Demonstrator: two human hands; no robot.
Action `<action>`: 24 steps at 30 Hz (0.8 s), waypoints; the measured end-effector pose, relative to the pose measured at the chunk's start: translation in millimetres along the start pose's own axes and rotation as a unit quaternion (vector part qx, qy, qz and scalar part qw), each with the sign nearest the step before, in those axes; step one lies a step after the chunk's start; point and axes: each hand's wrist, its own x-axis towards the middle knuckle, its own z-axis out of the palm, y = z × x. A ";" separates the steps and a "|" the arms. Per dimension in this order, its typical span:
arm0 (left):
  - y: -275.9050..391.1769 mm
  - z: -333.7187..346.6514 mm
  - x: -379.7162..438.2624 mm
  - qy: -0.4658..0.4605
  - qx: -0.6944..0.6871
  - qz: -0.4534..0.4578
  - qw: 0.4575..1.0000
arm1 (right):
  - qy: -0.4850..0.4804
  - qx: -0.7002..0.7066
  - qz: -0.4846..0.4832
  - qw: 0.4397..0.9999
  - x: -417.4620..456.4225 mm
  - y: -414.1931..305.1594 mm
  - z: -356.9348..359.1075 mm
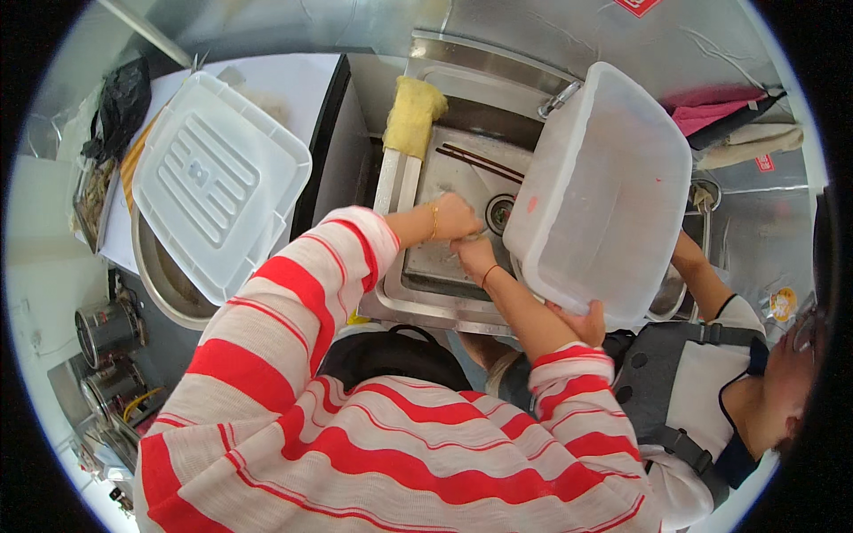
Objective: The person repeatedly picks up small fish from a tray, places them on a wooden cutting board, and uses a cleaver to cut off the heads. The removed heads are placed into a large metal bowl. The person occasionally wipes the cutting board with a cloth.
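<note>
My left hand and my right hand meet over the basin of a stainless steel sink, fingers curled in. A small pale bit of something may show between them, but the fingers hide what it is. Just beyond them is the drain, with a few scraps in its strainer. A pair of dark chopsticks lies across the basin floor. To the right, a large translucent plastic bin is tilted over the sink, held by another person's hands.
A yellow towel drapes over the sink's left rim. The tap stands behind, partly covered by the bin. On the left, a translucent lid rests over a round metal pan. A co-worker is close at my right.
</note>
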 end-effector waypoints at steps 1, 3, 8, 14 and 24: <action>-2.2 -0.6 1.7 0.037 -0.007 -0.012 0.999 | 0.003 0.006 0.022 1.000 -6.5 -21.3 -3.4; -4.5 -8.0 9.0 0.116 -0.013 -0.039 0.992 | 0.059 -0.029 -0.013 0.998 -12.2 -39.1 -5.4; 49.7 -6.7 -7.1 -0.041 -0.001 -0.387 0.921 | 0.063 -0.137 -0.195 0.969 -17.5 0.8 8.1; 77.3 18.2 -48.2 -0.031 -0.257 -0.397 0.881 | 0.008 -0.224 -0.243 0.944 -115.4 -10.4 -2.2; 154.5 22.9 -363.2 0.010 -0.760 -0.189 0.622 | -0.147 -0.375 -0.357 0.843 -290.2 -59.8 140.9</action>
